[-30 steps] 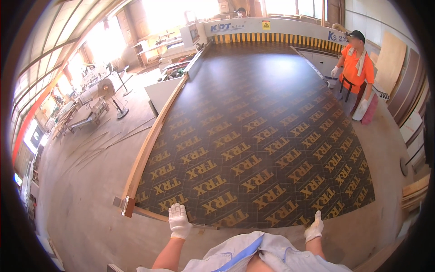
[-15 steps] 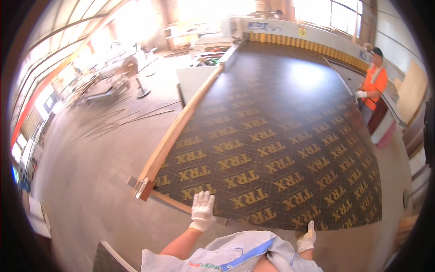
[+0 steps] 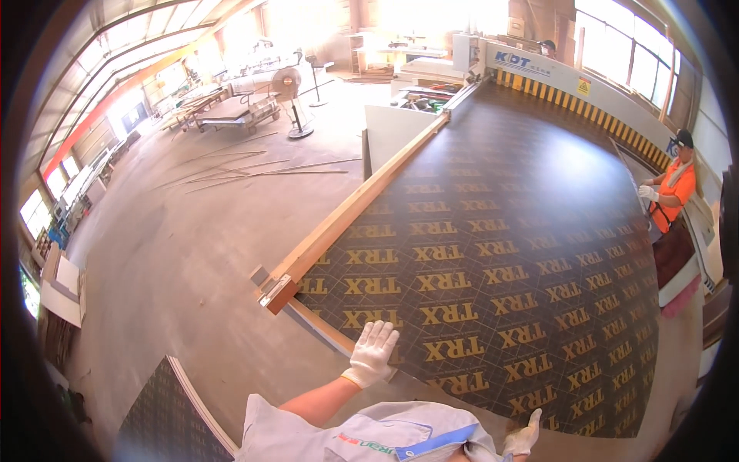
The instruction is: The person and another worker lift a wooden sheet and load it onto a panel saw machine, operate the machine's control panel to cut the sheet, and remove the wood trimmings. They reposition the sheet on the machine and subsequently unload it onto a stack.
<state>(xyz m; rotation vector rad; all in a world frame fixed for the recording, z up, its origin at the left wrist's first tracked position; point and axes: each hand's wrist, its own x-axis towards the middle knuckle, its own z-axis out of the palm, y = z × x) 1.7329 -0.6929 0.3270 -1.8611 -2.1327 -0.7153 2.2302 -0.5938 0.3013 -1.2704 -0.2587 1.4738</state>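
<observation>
A large dark brown film-faced plywood sheet [image 3: 493, 254] with yellow printing lies flat before me and reaches back to the machine. My left hand [image 3: 373, 354], in a white glove, rests palm down on its near left edge, fingers stretched out. At the near edge, farther right, my gloved right hand [image 3: 523, 435] has its thumb up over the rim. Its other fingers are mostly hidden and appear to be under the sheet. Along the sheet's left side runs a long wooden fence [image 3: 362, 200] with a metal-fitted end block [image 3: 279, 294].
A beam machine [image 3: 570, 73] with a yellow-black striped curtain spans the back. Another person [image 3: 673, 189] in orange stands at the sheet's right side. Stacked dark sheets [image 3: 173, 416] are at lower left. Thin strips [image 3: 246, 169] lie on the floor near a standing fan [image 3: 289, 85].
My view has swung left, so the sheet and machine sit farther right in the picture. Both hands keep their places at the near edge. The other person's hands have come closer together.
</observation>
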